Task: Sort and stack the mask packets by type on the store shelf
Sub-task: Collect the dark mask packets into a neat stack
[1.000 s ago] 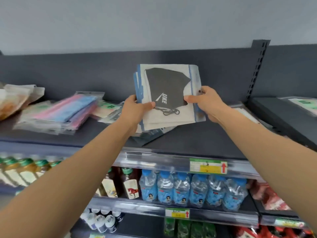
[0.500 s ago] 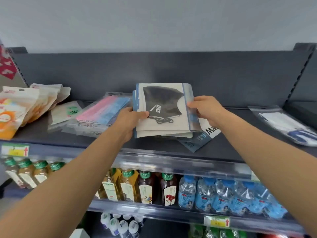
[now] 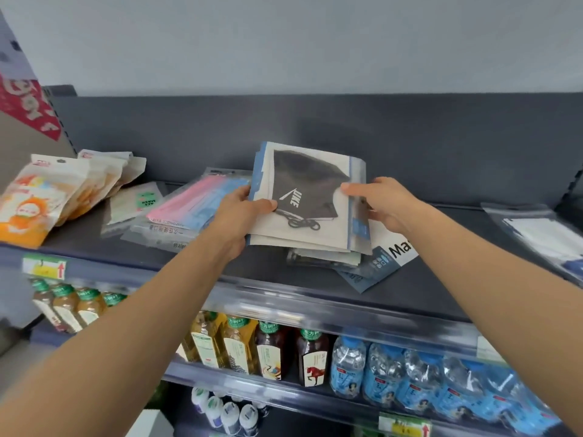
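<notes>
A stack of black-mask packets [image 3: 303,197], white card with blue edges, is held low over the dark top shelf [image 3: 426,279]. My left hand [image 3: 239,212] grips its left edge, thumb on top. My right hand [image 3: 378,203] holds the right edge with fingers on the top packet. Under the stack lie dark blue packets [image 3: 378,263] with white "Ma" lettering. To the left sits a pile of pink and blue mask packets [image 3: 186,206], then a green-label mask packet [image 3: 138,200] and orange cartoon packets [image 3: 38,197].
Another clear packet with white and blue contents [image 3: 542,234] lies at the shelf's right end. Below are a shelf of tea bottles [image 3: 268,348] and water bottles [image 3: 410,373], with price tags on the rails. The dark back panel [image 3: 315,121] closes the shelf behind.
The stack has come down from upright in the air to nearly flat, just above the shelf and the dark blue packets. The view has shifted left, showing more orange packets.
</notes>
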